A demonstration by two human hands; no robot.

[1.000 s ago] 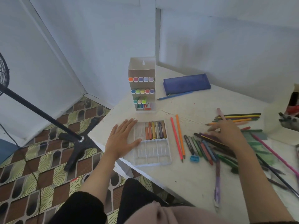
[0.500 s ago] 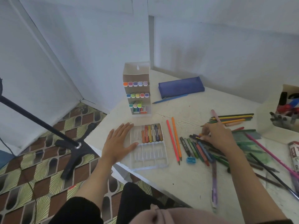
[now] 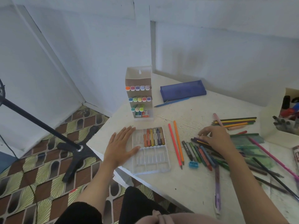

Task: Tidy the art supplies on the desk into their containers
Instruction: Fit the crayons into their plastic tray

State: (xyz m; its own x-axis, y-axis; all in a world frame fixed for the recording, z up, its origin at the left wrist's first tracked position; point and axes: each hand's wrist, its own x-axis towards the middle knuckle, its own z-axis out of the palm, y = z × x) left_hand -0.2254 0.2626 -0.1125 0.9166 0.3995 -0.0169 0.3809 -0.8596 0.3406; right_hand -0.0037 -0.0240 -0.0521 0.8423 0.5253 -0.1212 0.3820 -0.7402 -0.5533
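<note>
Left hand (image 3: 120, 147) lies flat, fingers spread, holding down the left edge of the clear plastic slotted crayon tray (image 3: 152, 159) at the white desk's (image 3: 178, 183) near corner. There's a handful of wax crayons (image 3: 153, 137) in its top row. Further right, past two orange pencils (image 3: 176, 141), the right hand (image 3: 215, 138) has bent fingers on a dark purple crayon (image 3: 196, 139) atop the loose heap. Can't tell if it's actually pinched. I'd say we're early in the crayon-filling. The next move needs a clean pinch, then a carry left to a free slot.

Clear crayon tray (image 3: 150, 160) flat, sorted crayons (image 3: 154, 137) in its far row; loose crayons (image 3: 199, 152) rightward.
</note>
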